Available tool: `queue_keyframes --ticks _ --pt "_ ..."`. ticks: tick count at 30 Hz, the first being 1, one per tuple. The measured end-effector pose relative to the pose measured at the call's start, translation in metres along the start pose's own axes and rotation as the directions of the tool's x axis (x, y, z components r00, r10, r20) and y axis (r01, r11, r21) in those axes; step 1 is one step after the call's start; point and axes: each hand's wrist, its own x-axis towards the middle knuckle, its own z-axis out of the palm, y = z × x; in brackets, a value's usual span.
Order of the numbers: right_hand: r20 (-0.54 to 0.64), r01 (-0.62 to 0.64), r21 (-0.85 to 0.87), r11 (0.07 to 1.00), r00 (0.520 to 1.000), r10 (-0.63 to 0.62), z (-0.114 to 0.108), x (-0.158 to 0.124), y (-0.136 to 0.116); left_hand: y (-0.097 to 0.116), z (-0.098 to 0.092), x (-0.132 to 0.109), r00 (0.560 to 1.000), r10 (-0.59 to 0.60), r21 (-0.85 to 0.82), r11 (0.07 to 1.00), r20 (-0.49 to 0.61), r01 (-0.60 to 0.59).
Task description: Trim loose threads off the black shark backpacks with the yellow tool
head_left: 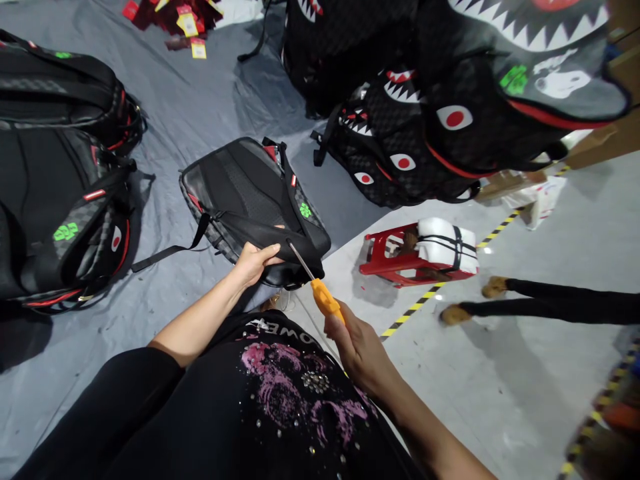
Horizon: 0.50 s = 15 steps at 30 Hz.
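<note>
A black backpack (245,193) with a dark checked edge and a green mark lies back panel up on the grey sheet in front of me. My left hand (255,263) pinches one of its black padded shoulder straps (295,247), thumb on top. My right hand (350,337) is wrapped round the handle of an orange-handled tool (325,300) with a thin metal shaft. The shaft points up and left, its tip at the strap's surface close to my left thumb. Whether the tip enters the strap, I cannot tell.
More black backpacks lie at the left (40,200), and a pile of shark-face backpacks (425,120) stands at the upper right. A red stool (390,257) with a white strapped pad is on the floor. Nearby are a person's legs (550,297). Tagged red packets (175,20) lie at the top.
</note>
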Motion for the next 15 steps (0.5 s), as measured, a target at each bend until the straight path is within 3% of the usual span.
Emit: queue_keyframes --ticks 15 --pt "0.023 -0.038 -0.026 0.999 0.999 0.038 0.0042 0.0021 0.0005 0.0002 -0.0023 -0.0008 1.0 -0.009 -0.005 1.0 -0.013 0.008"
